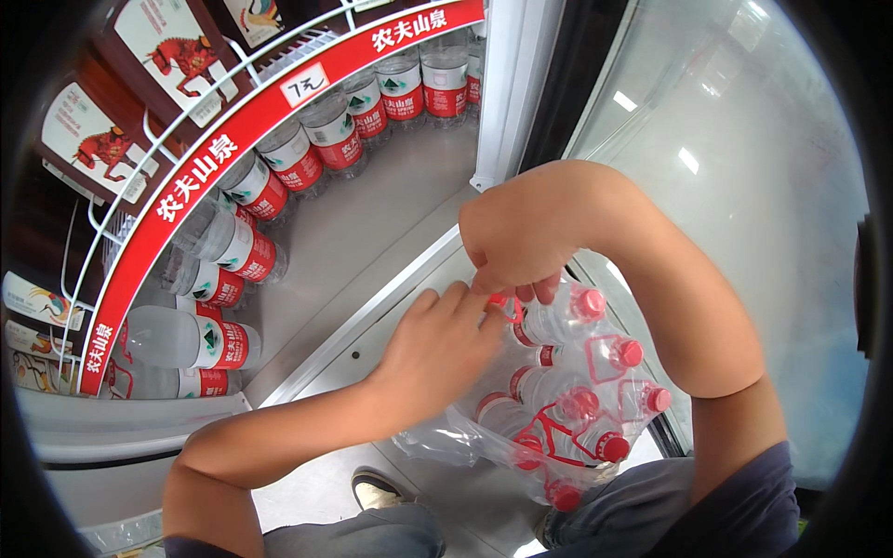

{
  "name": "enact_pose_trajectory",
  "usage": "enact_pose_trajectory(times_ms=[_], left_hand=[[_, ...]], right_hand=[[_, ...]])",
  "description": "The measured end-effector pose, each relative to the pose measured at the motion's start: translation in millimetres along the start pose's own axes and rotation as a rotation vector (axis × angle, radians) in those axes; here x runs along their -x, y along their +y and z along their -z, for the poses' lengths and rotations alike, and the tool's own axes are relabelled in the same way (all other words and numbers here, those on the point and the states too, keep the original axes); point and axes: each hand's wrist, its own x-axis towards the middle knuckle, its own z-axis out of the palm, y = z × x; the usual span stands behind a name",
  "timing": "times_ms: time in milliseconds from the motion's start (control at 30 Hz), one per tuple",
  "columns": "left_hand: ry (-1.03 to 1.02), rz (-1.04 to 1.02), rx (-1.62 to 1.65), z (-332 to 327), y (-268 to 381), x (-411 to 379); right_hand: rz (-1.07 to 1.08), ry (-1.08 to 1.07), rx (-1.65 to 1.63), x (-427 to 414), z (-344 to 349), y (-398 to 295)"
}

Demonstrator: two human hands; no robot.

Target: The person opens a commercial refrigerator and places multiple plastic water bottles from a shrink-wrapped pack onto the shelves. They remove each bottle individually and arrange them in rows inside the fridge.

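Observation:
My left hand [443,342] reaches in from the lower left, and my right hand [534,234] bends down over it from the right. Their fingertips meet, closed about a red plastic bottle handle [515,311]; the exact hold of each is partly hidden. Below them stands a pack of several large clear water bottles [551,383] with red caps, some of them with red handles. Loose clear plastic wrap [446,436] hangs around the pack, torn open on the left side. The pack rests on the floor in front of my legs.
At left is a display cooler, its lower shelf [363,216] holding a curved row of bottled water [335,132]. Boxed drinks [178,56] sit on the wire rack [244,52] above, behind a red label strip [202,167]. A glass door [718,174] stands at right.

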Motion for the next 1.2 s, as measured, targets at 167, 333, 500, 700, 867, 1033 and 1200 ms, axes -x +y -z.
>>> enact_pose_trajectory(times_ms=[167,333,500,700,867,1033,1200], left_hand=[[-0.093,0.190,-0.164,-19,7,0],[-0.065,0.261,0.141,-21,13,8],[-0.002,0.226,0.377,-16,5,7],[0.000,0.188,0.456,-19,-4,5],[-0.008,0.166,0.469,-17,-2,8],[-0.069,0.171,0.376,-21,1,5],[-0.052,0.203,0.142,-11,14,6]], right_hand=[[-0.004,-0.190,0.094,-10,-20,5],[0.128,0.202,0.406,-29,-116,15],[0.004,0.629,0.246,-41,-176,21],[-0.025,0.793,0.190,-39,-188,35],[0.079,0.854,-0.169,-29,-177,36],[0.032,0.475,-0.673,-22,-161,40],[-0.220,0.217,-0.872,28,-108,15]])
